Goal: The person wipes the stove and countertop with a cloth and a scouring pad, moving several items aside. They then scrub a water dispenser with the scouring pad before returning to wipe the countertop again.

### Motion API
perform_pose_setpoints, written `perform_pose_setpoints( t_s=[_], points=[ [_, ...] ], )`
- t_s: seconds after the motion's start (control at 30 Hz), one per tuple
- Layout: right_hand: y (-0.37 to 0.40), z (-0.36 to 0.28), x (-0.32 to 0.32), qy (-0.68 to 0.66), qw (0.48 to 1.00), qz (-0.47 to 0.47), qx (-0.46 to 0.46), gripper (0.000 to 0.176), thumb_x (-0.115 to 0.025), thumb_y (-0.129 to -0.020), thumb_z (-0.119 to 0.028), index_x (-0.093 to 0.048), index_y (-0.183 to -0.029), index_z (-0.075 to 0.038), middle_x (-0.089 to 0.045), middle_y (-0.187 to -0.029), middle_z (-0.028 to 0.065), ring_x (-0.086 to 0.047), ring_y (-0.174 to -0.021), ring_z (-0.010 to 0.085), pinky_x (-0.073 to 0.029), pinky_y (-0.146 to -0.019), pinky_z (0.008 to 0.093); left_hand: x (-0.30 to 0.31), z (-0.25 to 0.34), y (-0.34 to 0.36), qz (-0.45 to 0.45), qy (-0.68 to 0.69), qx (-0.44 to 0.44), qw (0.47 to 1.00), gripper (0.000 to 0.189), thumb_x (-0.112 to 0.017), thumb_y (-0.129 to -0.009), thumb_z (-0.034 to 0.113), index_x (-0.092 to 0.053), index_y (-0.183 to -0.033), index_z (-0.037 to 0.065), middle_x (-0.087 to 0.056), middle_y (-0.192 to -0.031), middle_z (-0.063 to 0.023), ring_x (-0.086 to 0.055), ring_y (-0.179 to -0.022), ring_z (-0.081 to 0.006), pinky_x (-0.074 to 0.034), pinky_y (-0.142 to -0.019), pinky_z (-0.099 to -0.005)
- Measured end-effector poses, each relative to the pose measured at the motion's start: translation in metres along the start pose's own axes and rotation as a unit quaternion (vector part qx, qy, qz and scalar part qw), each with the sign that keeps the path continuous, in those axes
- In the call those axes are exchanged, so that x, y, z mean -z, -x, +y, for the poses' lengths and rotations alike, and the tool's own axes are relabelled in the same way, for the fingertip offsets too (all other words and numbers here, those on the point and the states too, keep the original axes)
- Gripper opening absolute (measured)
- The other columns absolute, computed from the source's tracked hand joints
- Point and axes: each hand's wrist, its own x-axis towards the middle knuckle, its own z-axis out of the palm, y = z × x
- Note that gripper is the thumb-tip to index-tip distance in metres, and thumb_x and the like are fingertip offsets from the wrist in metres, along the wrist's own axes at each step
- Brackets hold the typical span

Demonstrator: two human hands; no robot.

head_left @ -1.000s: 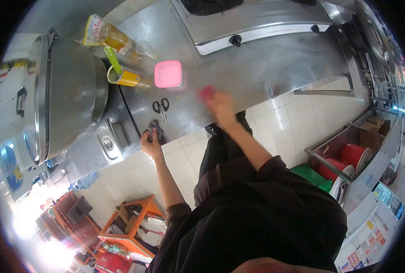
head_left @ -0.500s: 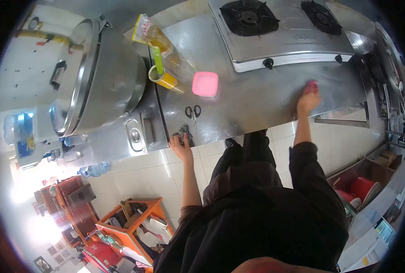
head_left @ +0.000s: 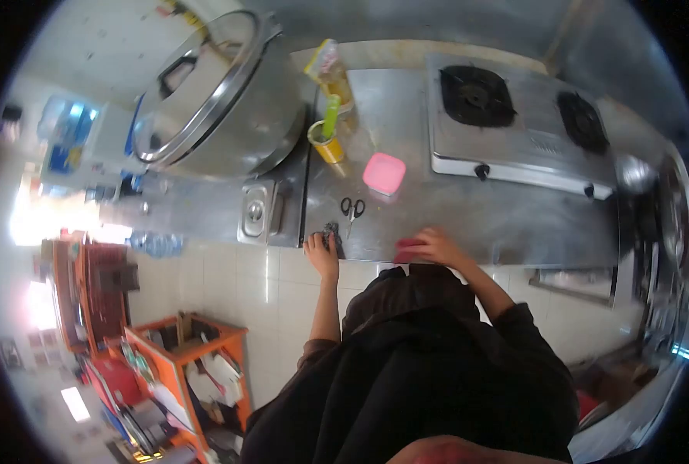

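At the counter's front edge my left hand [head_left: 320, 250] has its fingers curled on a dark grey scourer [head_left: 331, 232] that looks like steel wool. My right hand [head_left: 440, 249], slightly blurred, presses a dark pink cloth or sponge [head_left: 408, 250] against the steel counter [head_left: 484, 224] near the same edge. Black-handled scissors [head_left: 352, 209] lie just beyond the scourer, blades toward me. Behind them is a pink square plastic container [head_left: 384, 173]. Farther left stands a yellow cup [head_left: 328, 148] with a green-handled tool [head_left: 331, 116] upright in it.
A two-burner gas stove [head_left: 515, 139] occupies the counter's back right. On the left a large lidded steel pot [head_left: 244, 116] rises high, with a small lidded steel pan [head_left: 258, 213] before it. A yellow plastic bag [head_left: 334, 77] stands against the back.
My right hand has swept the pink cloth or sponge left along the counter, from below the stove to near the scourer. My left hand stays at the scourer. The camera view has shifted.
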Motion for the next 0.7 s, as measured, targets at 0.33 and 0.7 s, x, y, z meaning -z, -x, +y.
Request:
perform_pose_setpoints(
  t_s=[0.33, 0.7],
  points=[
    [0.215, 0.161, 0.096, -0.069, 0.689, 0.625, -0.361, 0.037, -0.055, -0.091, -0.037, -0.067, -0.11, -0.008, -0.068, -0.099, 0.0124, -0.063, -0.078, 0.0281, -0.049, -0.067, 0.0382, 0.001, 0.02, 0.018, 0.131, 0.118, 0.146, 0.974, 0.029, -0.076, -0.073, 0.024, -0.056, -0.077, 0.004, -0.054, -0.077, -0.0108, -0.049, -0.076, -0.0291, -0.038, -0.071, -0.0388],
    [0.106, 0.19, 0.022, 0.403, 0.782, 0.27, -0.391, 0.034, -0.041, -0.096, -0.028, -0.065, -0.108, -0.007, -0.068, -0.099, 0.0134, -0.066, -0.085, 0.0303, -0.052, -0.071, 0.0412, 0.017, -0.004, -0.003, -0.004, 0.469, 0.425, 0.774, 0.022, -0.072, -0.083, 0.027, -0.062, -0.078, 0.007, -0.06, -0.075, 0.0019, -0.05, -0.073, -0.0082, -0.039, -0.066, -0.0246]
  ],
)
